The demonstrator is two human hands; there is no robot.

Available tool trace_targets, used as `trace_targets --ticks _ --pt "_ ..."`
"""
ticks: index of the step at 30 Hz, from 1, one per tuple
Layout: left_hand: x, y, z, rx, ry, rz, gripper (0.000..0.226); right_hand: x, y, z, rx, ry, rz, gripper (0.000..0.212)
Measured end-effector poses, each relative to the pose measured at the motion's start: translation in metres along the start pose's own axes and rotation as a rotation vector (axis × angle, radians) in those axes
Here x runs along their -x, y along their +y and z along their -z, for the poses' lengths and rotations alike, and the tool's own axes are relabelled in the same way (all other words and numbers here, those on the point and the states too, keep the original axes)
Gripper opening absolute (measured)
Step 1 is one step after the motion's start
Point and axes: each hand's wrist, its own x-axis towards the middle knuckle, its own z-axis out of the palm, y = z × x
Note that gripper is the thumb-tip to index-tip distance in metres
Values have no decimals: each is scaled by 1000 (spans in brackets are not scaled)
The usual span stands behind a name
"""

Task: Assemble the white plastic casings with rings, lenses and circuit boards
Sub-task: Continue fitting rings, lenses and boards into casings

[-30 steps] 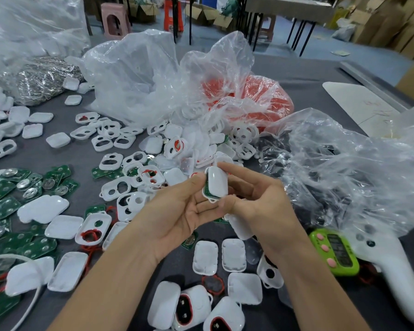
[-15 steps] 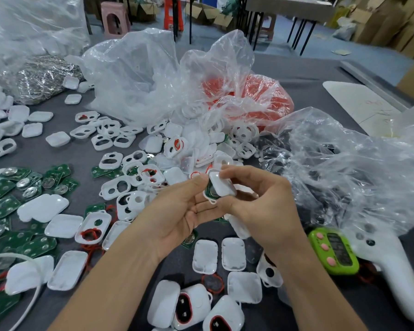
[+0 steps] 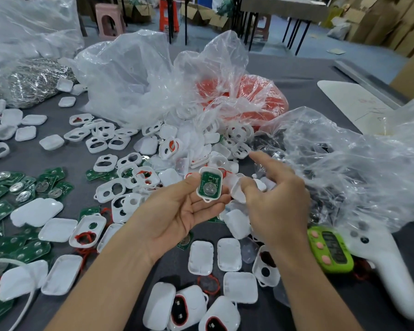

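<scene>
My left hand (image 3: 177, 211) holds a white casing half (image 3: 209, 185) between thumb and fingers, its inside facing me with a green circuit board and a round silver battery seated in it. My right hand (image 3: 275, 201) is just to its right, index finger stretched out, the other fingers curled round a white back cover (image 3: 237, 187). Loose white covers (image 3: 201, 256) and finished casings (image 3: 189, 306) lie on the dark table (image 3: 46, 158) near my wrists. Green circuit boards (image 3: 22, 187) are spread at the left, and open-frame casing fronts (image 3: 110, 189) at the centre.
Crumpled clear plastic bags (image 3: 139, 75) fill the middle and right, one over red rings (image 3: 261, 101). A green timer (image 3: 330, 249) and a white handheld device (image 3: 387, 266) lie at the right. A bag of silver parts (image 3: 34, 80) sits at the far left.
The white cover that lay over the casing has come off to the right in my right hand. The board and battery inside the casing in my left hand are now exposed.
</scene>
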Motion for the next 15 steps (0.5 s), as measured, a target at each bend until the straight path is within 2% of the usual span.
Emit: trace_targets --ticks 3,6,10,13,15 --pt "0 1 2 -20 -9 -18 33 6 -7 -1 -142 -104 136 33" --pt "1 -1 3 -60 0 -51 29 14 -9 -7 -118 -186 180 34" --pt "3 -2 2 -117 29 -73 31 17 -10 -11 -68 -179 218 38" --pt "3 -3 0 -119 20 -68 33 15 -10 -9 -91 -164 187 31" --pt "3 -2 -1 -119 22 -59 31 10 -11 -4 -225 -209 83 23"
